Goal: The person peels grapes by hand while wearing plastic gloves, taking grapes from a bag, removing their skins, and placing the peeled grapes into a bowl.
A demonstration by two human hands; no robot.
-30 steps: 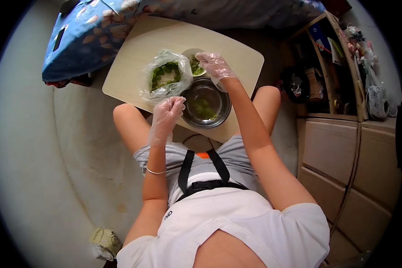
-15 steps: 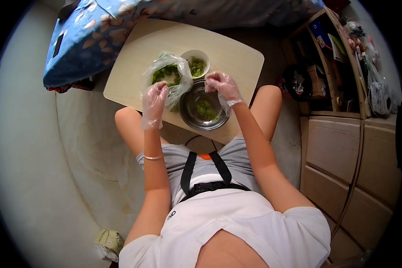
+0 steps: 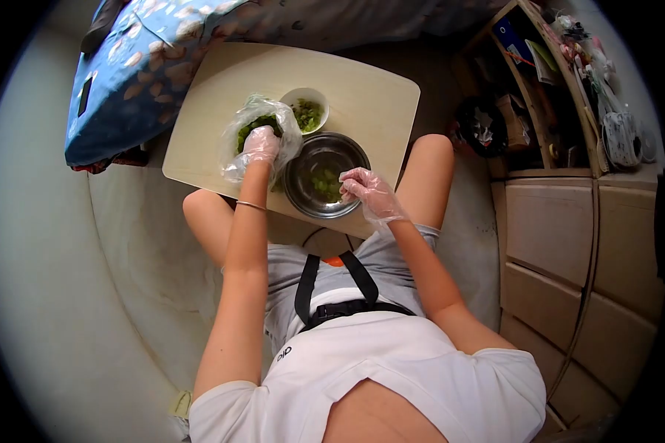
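My left hand (image 3: 261, 145), in a clear plastic glove, reaches into the open plastic bag (image 3: 291, 137) of green pieces (image 3: 248, 133); its fingertips are hidden there. Over the right rim of the metal bowl (image 3: 297, 193) is my right hand (image 3: 367, 189), also gloved, with its fingers curled together. Whatever it may hold is too small to name. Light green pieces (image 3: 324, 183) lie in the bottom of the metal bowl. Behind that bowl, a white bowl (image 3: 323, 103) contains more green bits (image 3: 306, 115).
The pale table (image 3: 369, 81) stands before my knees. A bed with a blue floral cover (image 3: 125, 96) is beyond it at the left. To the right are a wooden shelf (image 3: 528, 88), a black bag (image 3: 482, 127) and drawers (image 3: 548, 225).
My left hand has moved forward into the plastic bag. My right hand has come from beside the white bowl back to the metal bowl's right rim. The view has shifted slightly.
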